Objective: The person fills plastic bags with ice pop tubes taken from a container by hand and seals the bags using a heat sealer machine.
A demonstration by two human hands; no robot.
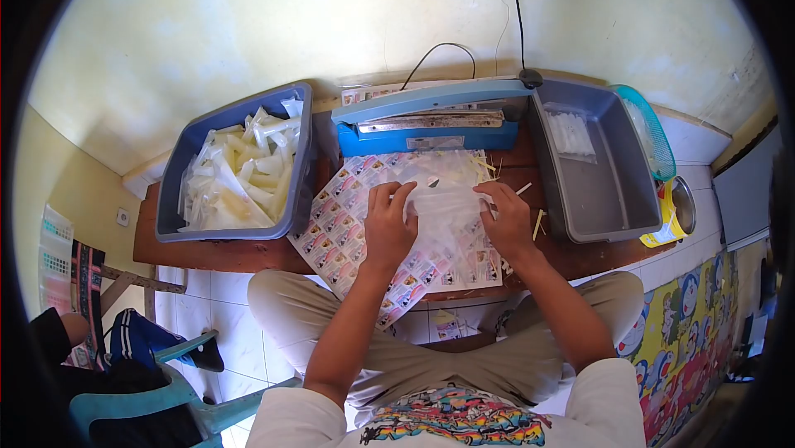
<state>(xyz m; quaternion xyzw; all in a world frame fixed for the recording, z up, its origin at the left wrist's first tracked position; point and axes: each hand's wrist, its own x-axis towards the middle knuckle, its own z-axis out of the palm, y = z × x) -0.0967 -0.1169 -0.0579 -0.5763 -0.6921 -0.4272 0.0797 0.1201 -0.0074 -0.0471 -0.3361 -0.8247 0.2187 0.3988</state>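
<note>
A clear plastic bag (447, 209) with whitish contents lies in front of me, over printed label sheets (344, 208). My left hand (389, 223) pinches its left side, fingers curled. At the opposite side my right hand (505, 220) grips the bag with thumb and fingers. Just beyond both hands stands a blue impulse sealer (426, 140), its long arm raised above the sealing strip. What exactly fills the bag is hard to make out.
On the left, a grey tub (302, 191) holds many filled plastic packets. A second grey tub (609, 208) on the right contains a clear packet (570, 135) of white sticks. Beside it are a teal basket (654, 137) and a yellow can (669, 216). Cut strips litter the wooden table (219, 255).
</note>
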